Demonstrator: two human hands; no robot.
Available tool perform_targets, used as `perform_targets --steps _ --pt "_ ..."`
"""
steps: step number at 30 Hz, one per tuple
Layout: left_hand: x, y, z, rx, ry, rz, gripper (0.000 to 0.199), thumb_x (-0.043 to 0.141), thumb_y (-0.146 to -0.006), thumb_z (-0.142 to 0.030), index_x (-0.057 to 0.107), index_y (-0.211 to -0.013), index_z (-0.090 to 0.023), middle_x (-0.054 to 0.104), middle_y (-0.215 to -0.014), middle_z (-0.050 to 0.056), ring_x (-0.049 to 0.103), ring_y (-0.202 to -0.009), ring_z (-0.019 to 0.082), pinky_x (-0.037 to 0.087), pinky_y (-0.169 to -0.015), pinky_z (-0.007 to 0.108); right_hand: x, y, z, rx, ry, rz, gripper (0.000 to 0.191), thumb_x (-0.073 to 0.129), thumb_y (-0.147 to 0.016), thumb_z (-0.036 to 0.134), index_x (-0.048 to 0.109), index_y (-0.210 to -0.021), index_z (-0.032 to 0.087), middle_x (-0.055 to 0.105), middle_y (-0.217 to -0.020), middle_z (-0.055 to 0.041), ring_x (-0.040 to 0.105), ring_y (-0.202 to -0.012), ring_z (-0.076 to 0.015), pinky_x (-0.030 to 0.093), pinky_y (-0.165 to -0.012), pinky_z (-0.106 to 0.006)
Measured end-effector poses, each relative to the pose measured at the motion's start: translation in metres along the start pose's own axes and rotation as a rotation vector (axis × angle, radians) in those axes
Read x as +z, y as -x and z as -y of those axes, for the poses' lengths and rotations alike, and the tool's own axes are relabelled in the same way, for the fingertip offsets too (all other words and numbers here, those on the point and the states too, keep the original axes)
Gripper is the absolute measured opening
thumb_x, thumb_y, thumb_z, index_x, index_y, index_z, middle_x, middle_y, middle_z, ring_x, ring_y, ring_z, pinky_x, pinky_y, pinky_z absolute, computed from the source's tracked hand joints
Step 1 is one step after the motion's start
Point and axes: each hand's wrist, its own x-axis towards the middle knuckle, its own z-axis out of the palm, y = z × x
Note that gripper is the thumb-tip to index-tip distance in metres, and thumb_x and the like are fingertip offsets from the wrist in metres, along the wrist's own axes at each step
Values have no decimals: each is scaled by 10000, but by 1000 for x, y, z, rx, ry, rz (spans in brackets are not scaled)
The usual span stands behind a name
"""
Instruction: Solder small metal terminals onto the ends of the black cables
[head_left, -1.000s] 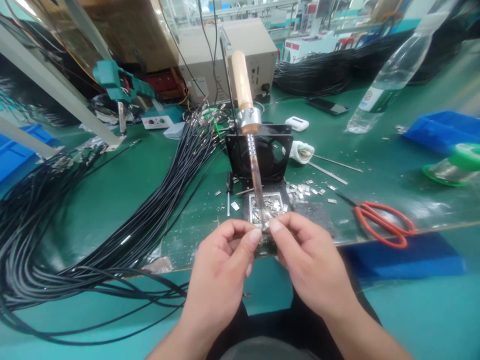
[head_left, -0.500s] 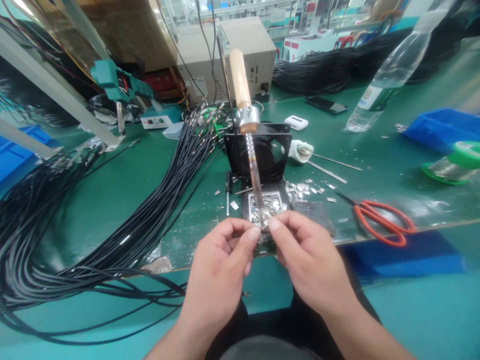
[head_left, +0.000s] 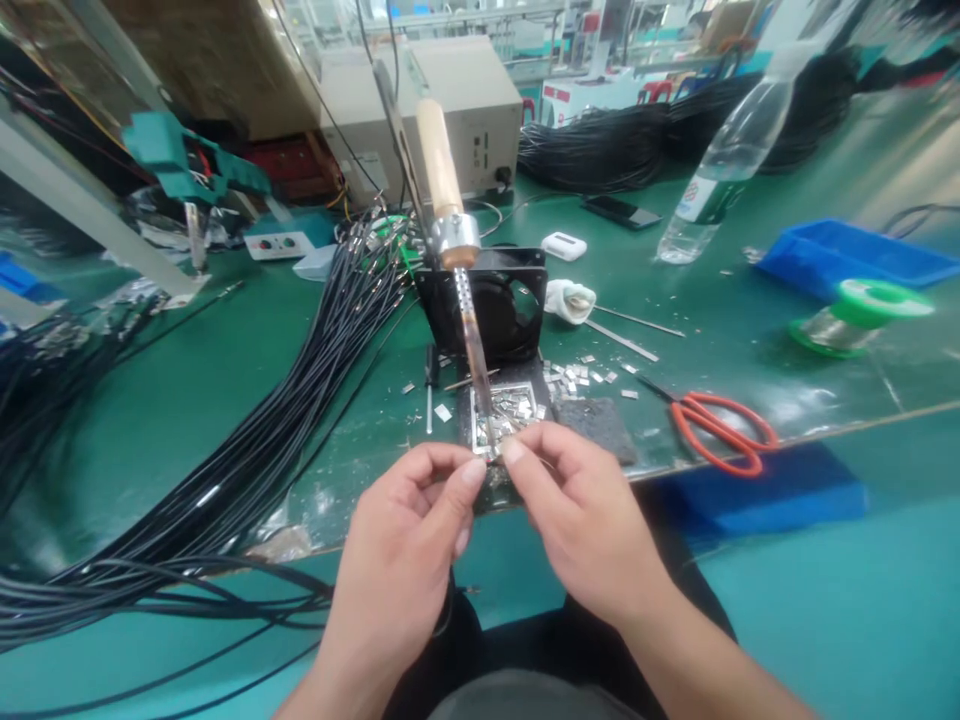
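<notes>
In the head view, the left hand (head_left: pixel 409 535) and right hand (head_left: pixel 581 510) meet at the front edge of the green tabletop (head_left: pixel 217 365), thumbs and forefingers pinched on a tiny metallic piece (head_left: pixel 492 456), too small to identify, by the tip of the wooden-handled soldering iron (head_left: pixel 455 240). Just behind, a pale-rimmed square tray (head_left: pixel 474 425) holds small silvery bits. Orange-handled scissors (head_left: pixel 681 408) lie near the front edge, rightward; bundled black cables (head_left: pixel 285 420) cross that edge at left.
</notes>
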Motion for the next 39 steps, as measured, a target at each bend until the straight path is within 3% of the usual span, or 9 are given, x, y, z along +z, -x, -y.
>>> perform_targets --steps 8,15,30,39 --pt "2 10 -3 -3 -8 11 436 773 -898 -598 675 -966 -179 512 -607 -47 420 -563 89 337 -504 198 -3 12 -7 -74 48 -14 334 585 -1018 426 649 -825 161 537 -654 23 465 -578 -75 422 -532 -166" --pt "3 18 -5 19 -43 46 406 759 -918 -573 697 -960 -174 560 -656 -27 456 -575 85 355 -509 190 -5 26 -19 -141 53 -54 310 602 -1037 412 645 -826 188 516 -646 42 440 -565 -61 396 -524 -138" --pt "3 31 -4 25 -31 87 374 748 -936 -552 696 -996 -187 594 -727 -14 463 -614 93 357 -535 205 -8 39 -10 -171 107 -55 315 573 -1035 388 642 -802 187 567 -664 27 490 -567 -68 442 -523 -133" --pt "3 37 -1 46 -27 107 345 740 -946 -530 692 -984 -190 577 -735 -14 463 -641 101 386 -562 202 -11 46 -11 -321 230 -93 273 552 -1053 312 653 -829 194 609 -694 33 550 -594 -65 465 -565 -142"
